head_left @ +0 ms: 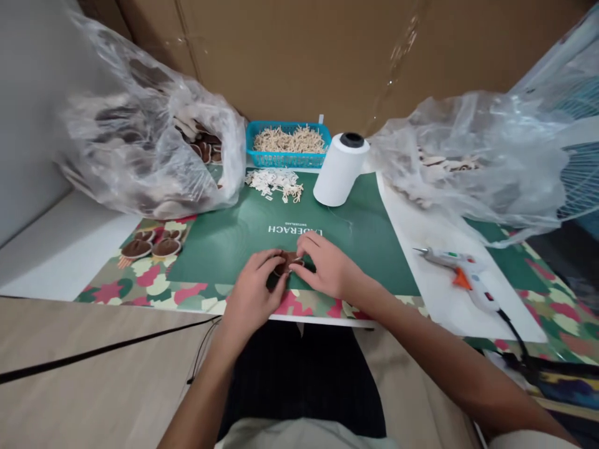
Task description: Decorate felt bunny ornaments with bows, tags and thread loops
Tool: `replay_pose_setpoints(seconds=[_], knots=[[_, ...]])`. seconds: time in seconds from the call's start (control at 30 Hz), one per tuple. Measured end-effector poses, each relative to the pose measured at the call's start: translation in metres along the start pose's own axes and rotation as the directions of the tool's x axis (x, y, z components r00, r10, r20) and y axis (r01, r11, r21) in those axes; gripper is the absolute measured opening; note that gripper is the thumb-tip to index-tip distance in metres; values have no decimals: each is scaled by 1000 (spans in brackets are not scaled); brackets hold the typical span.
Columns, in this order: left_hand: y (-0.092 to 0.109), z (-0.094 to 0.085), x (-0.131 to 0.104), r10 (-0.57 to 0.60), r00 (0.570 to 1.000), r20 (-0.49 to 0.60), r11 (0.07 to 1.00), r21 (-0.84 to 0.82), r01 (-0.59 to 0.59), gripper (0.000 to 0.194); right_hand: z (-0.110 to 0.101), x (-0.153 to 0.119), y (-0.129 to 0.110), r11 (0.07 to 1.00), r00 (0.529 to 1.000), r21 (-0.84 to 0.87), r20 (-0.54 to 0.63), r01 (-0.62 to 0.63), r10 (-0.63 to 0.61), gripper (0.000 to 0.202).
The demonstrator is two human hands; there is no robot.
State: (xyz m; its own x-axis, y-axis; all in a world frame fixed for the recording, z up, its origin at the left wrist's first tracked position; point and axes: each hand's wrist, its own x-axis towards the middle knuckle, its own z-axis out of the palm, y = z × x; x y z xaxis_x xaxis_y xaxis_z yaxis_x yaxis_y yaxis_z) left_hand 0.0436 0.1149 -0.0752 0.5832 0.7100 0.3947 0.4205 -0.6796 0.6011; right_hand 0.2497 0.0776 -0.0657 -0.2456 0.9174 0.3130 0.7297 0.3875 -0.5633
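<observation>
Near the front edge of the green mat [224,249], a small brown piece with a pale rim [281,267] is held between my two hands. My left hand [255,287] grips its left side, fingers and thumb closed on it. On the right, my right hand [325,265] pinches at the piece's right side; a small pale bit seems to show at its fingertips, too small to make out. Fingers hide much of the brown piece. Similar brown pieces with pale rims [166,247] lie at the mat's left end.
Behind stand a blue basket of pale cords [287,159], a heap of small white tags [274,182] and a white thread cone [340,171]. Plastic bags of pieces flank them, left [187,168] and right [468,156]. A glue gun [477,290] with a black cable lies right.
</observation>
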Motion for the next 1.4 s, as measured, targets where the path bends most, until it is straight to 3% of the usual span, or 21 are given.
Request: replay_pose_setpoints(seconds=[0.13, 0.23, 0.5, 0.9, 1.27, 1.33, 1.4], knots=[[-5, -15, 9, -36, 987, 155, 996, -80, 49, 14, 0, -9, 11, 989, 987, 41, 69, 144, -147, 14], [-2, -21, 21, -80, 963, 259, 991, -82, 104, 21, 5, -13, 13, 992, 991, 10, 38, 126, -126, 16], [-6, -19, 53, -76, 910, 407, 990, -78, 117, 23, 6, -19, 4, 990, 998, -129, 23, 64, -61, 21], [-10, -29, 57, -63, 899, 434, 990, -89, 112, 20, 4, -19, 2, 994, 999, -109, 37, 24, -20, 23], [-8, -18, 54, -50, 931, 362, 999, -2, 55, 11, 6, -21, 0, 995, 999, -98, 38, 15, -11, 24], [-10, -16, 52, -51, 931, 362, 998, -14, 60, 9, 4, -22, 0, 999, 1000, -31, 11, 27, -27, 22], [-11, -15, 50, -52, 930, 364, 998, -21, 64, 6, -3, -25, 3, 998, 996, 69, -90, 8, -1, 20]])
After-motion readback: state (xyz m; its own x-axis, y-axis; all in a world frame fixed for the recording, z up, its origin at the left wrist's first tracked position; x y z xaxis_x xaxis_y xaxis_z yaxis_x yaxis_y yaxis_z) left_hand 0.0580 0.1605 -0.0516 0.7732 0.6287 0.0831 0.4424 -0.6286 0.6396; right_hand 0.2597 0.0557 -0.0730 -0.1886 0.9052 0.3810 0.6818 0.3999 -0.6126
